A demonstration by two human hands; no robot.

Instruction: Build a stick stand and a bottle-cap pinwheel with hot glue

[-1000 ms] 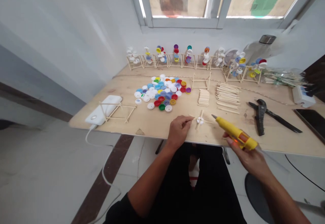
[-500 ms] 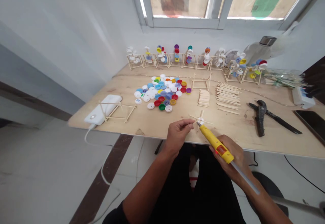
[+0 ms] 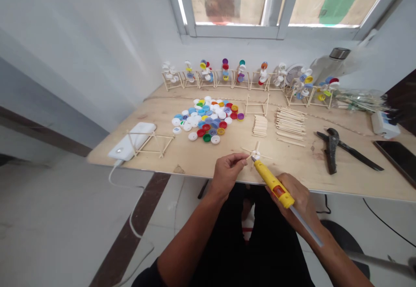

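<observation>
My right hand (image 3: 292, 194) is wrapped round a yellow hot glue gun (image 3: 271, 178), with a clear glue stick (image 3: 307, 226) coming out of its back end. The gun's nozzle meets a white bottle cap (image 3: 256, 154) near the table's front edge. Thin wooden sticks (image 3: 258, 145) spread out from this cap like spokes. My left hand (image 3: 229, 170) pinches one of the sticks on the left side between thumb and fingertips. The exact spot under the nozzle is too small to make out.
Loose coloured bottle caps (image 3: 208, 118) lie in a pile. Short sticks (image 3: 260, 126) and long sticks (image 3: 290, 124) sit to their right. Black pliers-like cutters (image 3: 332, 150), a phone (image 3: 394, 157), a white power bank (image 3: 133, 139) and a stick frame (image 3: 152, 144) surround them. Finished cap wheels (image 3: 225, 72) line the wall.
The glue gun's rear end has swung slightly left and up, while its nozzle stays at the cap. My left hand keeps its pinch on the stick.
</observation>
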